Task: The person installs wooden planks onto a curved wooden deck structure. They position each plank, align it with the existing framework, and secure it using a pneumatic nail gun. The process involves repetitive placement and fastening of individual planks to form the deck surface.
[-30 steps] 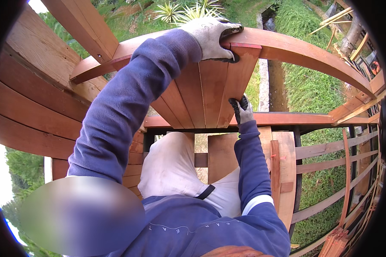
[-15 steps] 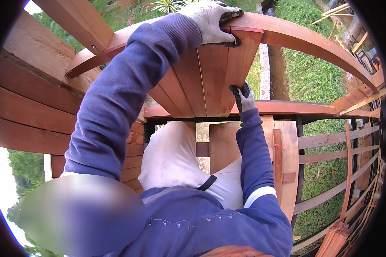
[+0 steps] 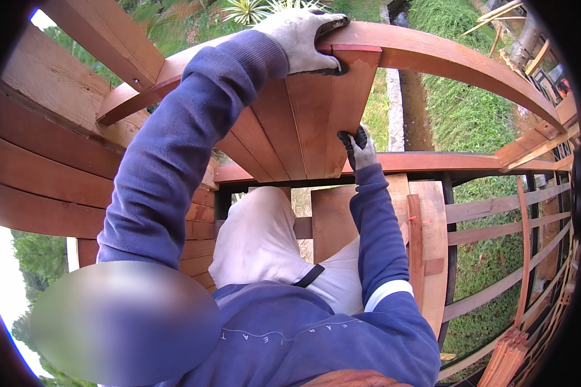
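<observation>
Clasping curved reddish-brown wooden rail (image 3: pixel 445 49) and top of flat reddish-brown wooden board (image 3: pixel 347 97) beneath with left grey-and-black-gloved hand (image 3: pixel 298 40); gripping board's edge, below rail, with fingers of right gloved hand (image 3: pixel 361 151).

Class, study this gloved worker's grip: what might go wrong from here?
Pinching: the left hand wraps the curved rail beside the end board, so a shift might catch it. Slipping: the right hand grips just that board's side edge and could slide. Dropping: greenery shows between the slats to the right, so small pieces might fall through.
</observation>
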A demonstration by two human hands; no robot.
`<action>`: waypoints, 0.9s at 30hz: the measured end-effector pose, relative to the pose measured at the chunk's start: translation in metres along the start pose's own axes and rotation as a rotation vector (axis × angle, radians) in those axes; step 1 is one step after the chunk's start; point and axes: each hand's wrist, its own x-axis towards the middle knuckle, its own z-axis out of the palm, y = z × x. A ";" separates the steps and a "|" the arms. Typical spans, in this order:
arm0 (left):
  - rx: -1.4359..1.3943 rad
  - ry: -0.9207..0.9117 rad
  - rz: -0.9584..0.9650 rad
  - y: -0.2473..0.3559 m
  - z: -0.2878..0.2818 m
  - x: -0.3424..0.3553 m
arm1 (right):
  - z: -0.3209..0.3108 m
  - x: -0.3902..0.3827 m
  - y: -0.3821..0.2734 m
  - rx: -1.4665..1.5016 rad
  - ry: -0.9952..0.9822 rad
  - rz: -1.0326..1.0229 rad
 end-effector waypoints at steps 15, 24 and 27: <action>-0.012 -0.101 -0.095 -0.003 -0.001 0.001 | 0.006 -0.008 -0.011 -0.245 0.126 -0.169; 0.006 -0.152 -0.145 0.009 -0.016 0.002 | 0.001 -0.002 0.003 -0.236 0.085 -0.114; -0.046 -0.122 -0.164 0.002 -0.002 0.000 | -0.001 -0.005 -0.003 -0.265 0.117 -0.137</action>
